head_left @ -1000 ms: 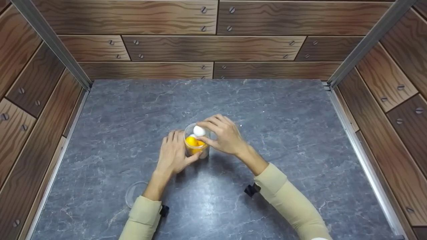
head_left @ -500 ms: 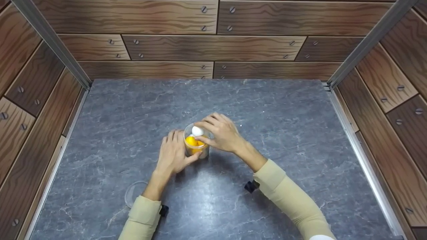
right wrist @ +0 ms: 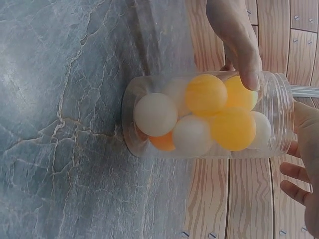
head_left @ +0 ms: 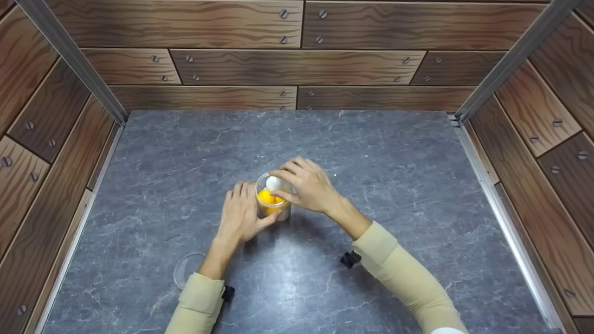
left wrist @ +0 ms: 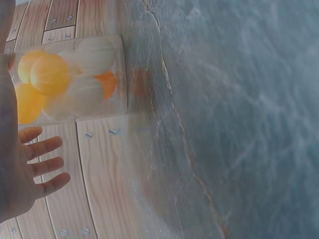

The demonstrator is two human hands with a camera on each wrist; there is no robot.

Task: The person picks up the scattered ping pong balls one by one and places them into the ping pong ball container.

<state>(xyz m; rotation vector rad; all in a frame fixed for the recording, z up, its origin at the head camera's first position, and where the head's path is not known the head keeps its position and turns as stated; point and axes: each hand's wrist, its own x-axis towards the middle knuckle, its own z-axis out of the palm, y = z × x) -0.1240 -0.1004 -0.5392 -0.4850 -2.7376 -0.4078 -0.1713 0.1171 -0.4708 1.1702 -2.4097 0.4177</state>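
A clear plastic jar point(right wrist: 282, 99) stands upright on the table, holding several yellow, white and orange ping-pong balls point(right wrist: 233, 129). My left hand point(head_left: 240, 213) grips its side, the thumb point(right wrist: 249, 74) across the front and the other fingers point(left wrist: 45, 147) along the left. At the jar's mouth, my right hand point(head_left: 308, 185) lies over the rim with its thumb and index finger spread. Just below them, inside the jar, is a white ball point(head_left: 273, 183). In the right wrist view no ball is pinched by the right fingers point(right wrist: 295, 172), which hang outside the rim.
A clear round lid point(head_left: 183, 266) lies on the grey marbled table point(head_left: 394, 176) beside the left forearm, partly hidden by it. Wood-patterned panels point(head_left: 297, 67) and metal rails point(head_left: 508, 222) bound the table at the back and sides.
The white ball has shifted slightly left and lower into the jar's mouth, away from the right fingertips. My right hand has moved a little left; the left hand has stayed on the jar.
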